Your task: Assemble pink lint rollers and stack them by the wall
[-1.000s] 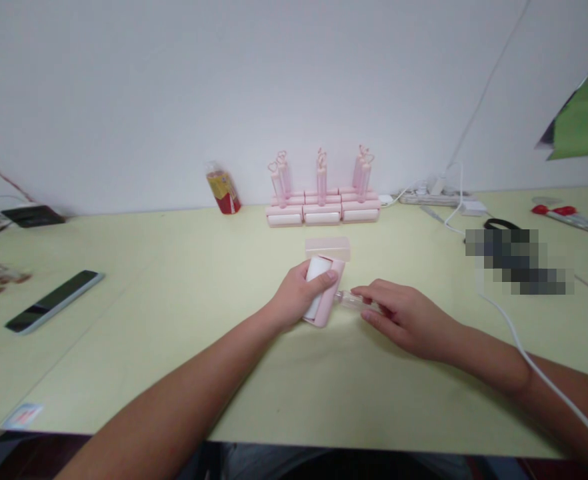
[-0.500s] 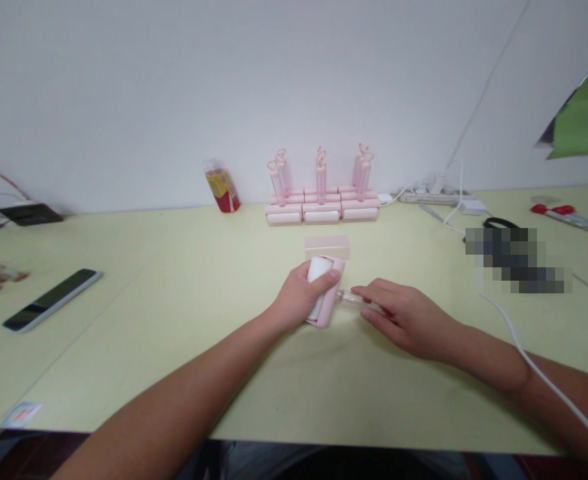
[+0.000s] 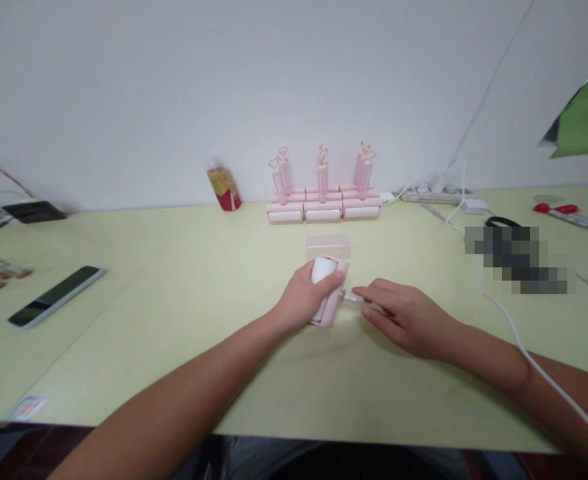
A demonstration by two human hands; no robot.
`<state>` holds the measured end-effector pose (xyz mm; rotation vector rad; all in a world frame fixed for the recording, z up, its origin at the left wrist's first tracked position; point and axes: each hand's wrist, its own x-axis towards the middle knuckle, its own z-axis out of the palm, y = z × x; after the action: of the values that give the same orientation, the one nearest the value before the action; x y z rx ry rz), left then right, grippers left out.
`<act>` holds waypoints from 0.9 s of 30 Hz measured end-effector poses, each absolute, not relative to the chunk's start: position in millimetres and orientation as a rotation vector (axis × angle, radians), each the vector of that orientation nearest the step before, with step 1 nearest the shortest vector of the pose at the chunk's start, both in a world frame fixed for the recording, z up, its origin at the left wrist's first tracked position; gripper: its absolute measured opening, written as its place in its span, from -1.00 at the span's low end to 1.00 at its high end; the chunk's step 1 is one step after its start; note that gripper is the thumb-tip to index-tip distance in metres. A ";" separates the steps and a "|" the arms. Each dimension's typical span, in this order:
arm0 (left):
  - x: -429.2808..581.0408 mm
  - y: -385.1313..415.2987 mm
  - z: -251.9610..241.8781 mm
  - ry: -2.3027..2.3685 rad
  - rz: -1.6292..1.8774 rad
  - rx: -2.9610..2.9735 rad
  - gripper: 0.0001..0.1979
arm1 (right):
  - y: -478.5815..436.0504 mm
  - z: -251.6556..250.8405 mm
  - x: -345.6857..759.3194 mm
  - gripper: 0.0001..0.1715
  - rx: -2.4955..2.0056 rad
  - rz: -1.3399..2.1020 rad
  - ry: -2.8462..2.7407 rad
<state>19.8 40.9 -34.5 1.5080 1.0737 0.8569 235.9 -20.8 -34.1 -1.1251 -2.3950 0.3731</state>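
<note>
My left hand [image 3: 307,293] is closed round the head of a lint roller [image 3: 331,303], which has a white roll in a pink frame. The thumb presses on the pink frame. My right hand [image 3: 407,317] has its fingers closed on the clear handle [image 3: 353,299], whose tip meets the side of the pink frame. Whether the handle is fully seated in the frame I cannot tell. Just beyond my left hand lies a translucent pink cover [image 3: 328,246]. Several finished-looking lint rollers [image 3: 323,212] stand in rows by the wall, handles upright.
A red and yellow bottle [image 3: 223,189] leans by the wall. To the left lies a phone [image 3: 57,297]. On the right are a power strip [image 3: 437,195], a blurred-out dark object [image 3: 521,260], red-handled scissors [image 3: 567,215] and a white cable [image 3: 519,340] crossing my right forearm.
The view has shifted slightly. Both hands keep their holds on the lint roller and handle, with hardly any other visible movement.
</note>
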 end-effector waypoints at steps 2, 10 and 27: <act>20.6 40.0 -33.9 1.074 0.857 1.500 -0.52 | -21.1 -34.0 235.7 -0.67 -1.118 0.373 -2.390; 23.5 38.0 -29.5 1.081 0.855 1.480 -0.55 | -22.0 -33.4 233.7 -0.68 -1.109 0.374 -2.373; 8.9 92.9 -23.6 1.290 0.976 1.846 -0.52 | -11.9 -36.8 237.0 -0.69 -1.232 0.330 -2.246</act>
<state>8.9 92.9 -23.6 1.8462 1.2901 0.9763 237.0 -11.9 -36.8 -1.2319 -2.2457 0.3301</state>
